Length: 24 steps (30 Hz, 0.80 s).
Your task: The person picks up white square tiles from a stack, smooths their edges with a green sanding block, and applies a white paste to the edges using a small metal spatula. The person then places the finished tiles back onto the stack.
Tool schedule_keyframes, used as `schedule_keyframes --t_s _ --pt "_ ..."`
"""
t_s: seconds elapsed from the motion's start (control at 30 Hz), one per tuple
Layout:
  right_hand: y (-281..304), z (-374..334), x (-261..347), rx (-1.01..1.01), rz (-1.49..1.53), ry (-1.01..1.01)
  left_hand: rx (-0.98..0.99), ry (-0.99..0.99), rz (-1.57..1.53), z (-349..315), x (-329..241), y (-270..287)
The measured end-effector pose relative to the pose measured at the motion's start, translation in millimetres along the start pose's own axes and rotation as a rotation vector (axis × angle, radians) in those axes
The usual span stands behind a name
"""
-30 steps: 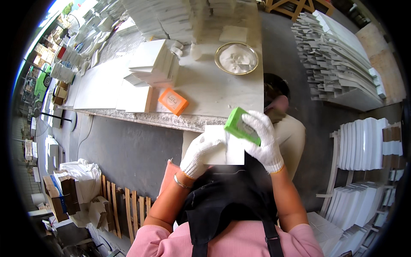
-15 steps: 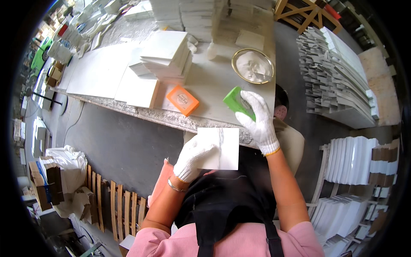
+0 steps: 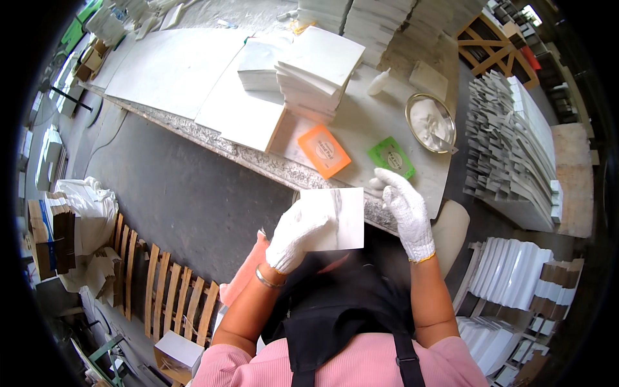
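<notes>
My left hand (image 3: 295, 233), in a white knit glove, grips a square white marble tile (image 3: 350, 219) with a grey vein, held in front of the bench edge. My gloved right hand (image 3: 407, 213) is empty, its fingers apart, just on the near side of a green polishing pad (image 3: 391, 157). That pad lies flat on the bench (image 3: 361, 119). To its left rests an orange polishing pad (image 3: 324, 152). A metal bowl (image 3: 409, 117) holding white powder (image 3: 428, 119) stands at the right of the bench.
Stacked white tiles (image 3: 322, 55) stand beyond the orange pad, near a small white bottle (image 3: 379, 82). Larger slabs (image 3: 213, 77) cover the bench's left part. Racks of tiles (image 3: 516, 148) stand at the right. A wooden pallet (image 3: 169, 284) is at lower left.
My right hand has let go of the green pad, which now lies on the bench, and has drawn back toward me. The tile stays in my left hand. The head view has shifted.
</notes>
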State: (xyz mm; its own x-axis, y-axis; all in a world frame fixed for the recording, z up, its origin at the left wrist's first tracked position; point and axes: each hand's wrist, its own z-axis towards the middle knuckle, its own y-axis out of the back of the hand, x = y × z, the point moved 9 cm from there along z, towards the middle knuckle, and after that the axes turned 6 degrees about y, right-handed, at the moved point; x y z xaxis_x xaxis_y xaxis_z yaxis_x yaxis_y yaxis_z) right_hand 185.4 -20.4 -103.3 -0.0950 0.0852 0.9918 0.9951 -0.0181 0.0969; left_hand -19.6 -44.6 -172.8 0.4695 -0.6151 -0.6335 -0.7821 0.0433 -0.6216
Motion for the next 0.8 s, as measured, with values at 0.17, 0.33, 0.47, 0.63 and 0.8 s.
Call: schedule_keyframes --t_s 0.17,0.33,0.47,0.63,0.8 --pt "-36 -1 -13 0.195 0.142 -0.075 0.057 0.006 0.060 -7 -14 -12" --pt "-52 -13 -6 0.182 0.088 0.077 0.105 -0.030 -0.014 -12 -17 -28" --pt "-35 -13 1 0.075 0.068 0.120 0.117 -0.047 -0.015 -21 -17 -37" --pt "7 -9 13 -0.153 0.069 0.074 0.171 -0.077 0.005 -28 3 -35" --pt "0 -39 7 -0.053 0.277 0.023 0.205 -0.073 -0.051 -29 12 -45"
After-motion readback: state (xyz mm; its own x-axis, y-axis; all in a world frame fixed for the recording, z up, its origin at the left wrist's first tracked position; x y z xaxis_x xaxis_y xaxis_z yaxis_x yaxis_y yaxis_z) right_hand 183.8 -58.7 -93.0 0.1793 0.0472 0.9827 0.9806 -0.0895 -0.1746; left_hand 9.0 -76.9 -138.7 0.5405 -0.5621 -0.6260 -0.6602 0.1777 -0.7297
